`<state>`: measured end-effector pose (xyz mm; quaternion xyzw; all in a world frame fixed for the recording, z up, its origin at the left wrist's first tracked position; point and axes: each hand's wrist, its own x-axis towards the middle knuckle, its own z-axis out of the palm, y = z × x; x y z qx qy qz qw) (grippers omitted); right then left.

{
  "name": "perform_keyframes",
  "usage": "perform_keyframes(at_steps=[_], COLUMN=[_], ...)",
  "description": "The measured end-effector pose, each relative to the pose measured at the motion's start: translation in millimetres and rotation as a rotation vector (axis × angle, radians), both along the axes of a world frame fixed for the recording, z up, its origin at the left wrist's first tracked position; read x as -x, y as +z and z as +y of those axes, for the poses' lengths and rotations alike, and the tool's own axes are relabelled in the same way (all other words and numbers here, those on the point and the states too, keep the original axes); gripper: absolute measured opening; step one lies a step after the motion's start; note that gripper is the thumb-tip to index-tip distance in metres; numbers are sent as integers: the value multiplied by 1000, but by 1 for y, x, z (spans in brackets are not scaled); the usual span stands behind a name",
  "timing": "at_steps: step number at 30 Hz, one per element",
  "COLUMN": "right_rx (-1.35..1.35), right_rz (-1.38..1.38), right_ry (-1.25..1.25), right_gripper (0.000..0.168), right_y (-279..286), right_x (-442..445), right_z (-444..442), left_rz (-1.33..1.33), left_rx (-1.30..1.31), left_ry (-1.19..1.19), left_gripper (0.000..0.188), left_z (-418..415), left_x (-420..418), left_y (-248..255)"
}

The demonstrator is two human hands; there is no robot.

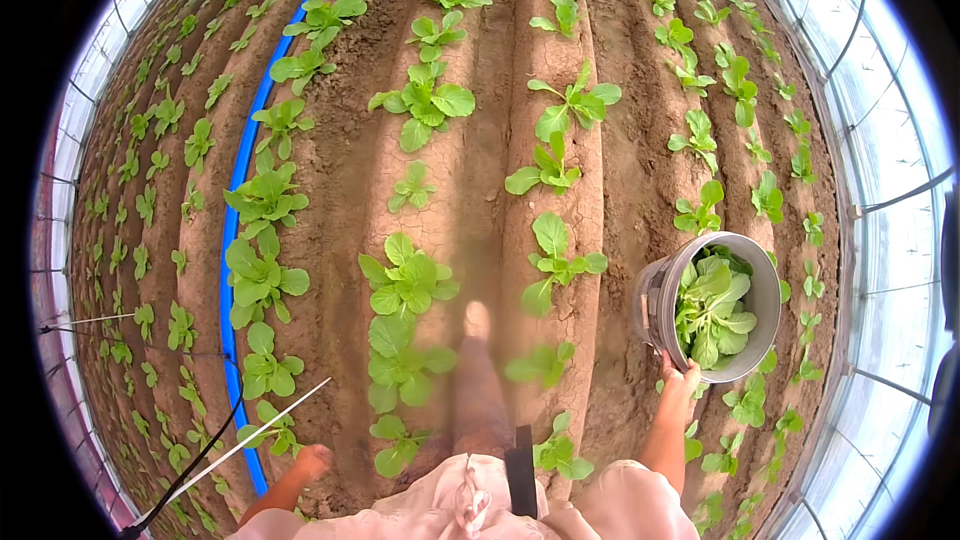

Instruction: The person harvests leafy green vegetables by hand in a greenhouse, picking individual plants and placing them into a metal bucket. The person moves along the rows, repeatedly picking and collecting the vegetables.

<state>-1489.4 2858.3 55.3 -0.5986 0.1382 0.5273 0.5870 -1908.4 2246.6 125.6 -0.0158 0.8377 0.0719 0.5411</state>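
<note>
My right hand (679, 375) grips the rim of a grey bucket (766, 345) on the right. The bucket is tilted towards me and holds several pulled leafy green plants (712, 307). Low on the left, my left hand (313, 459) hangs beside a row of leafy seedlings (268, 362). It is blurred, and I cannot make out whether its fingers are closed; nothing shows in it. My foot (476, 320) and dark trouser leg (480, 397) are in the furrow between two planted ridges.
A blue hose (259, 101) runs along the row on the left. A thin white rod (247, 441) and a black cable (196, 476) cross the lower left. Leafy plants (409, 274) grow along the ridges ahead. Clear plastic greenhouse walls (892, 255) curve at both sides.
</note>
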Motion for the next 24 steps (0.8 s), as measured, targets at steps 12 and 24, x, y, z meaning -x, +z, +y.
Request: perform_keyframes(at_steps=[12,24], right_rx=[129,242], right_rz=[75,-222], right_ry=[110,432], right_gripper=[45,57], right_y=[-146,-70], right_x=[126,166], right_z=[149,121], left_rz=[-82,3], left_rx=[56,46], left_ry=[418,82], left_gripper=[7,23], left_z=[44,28], left_x=[66,54], left_y=[22,19])
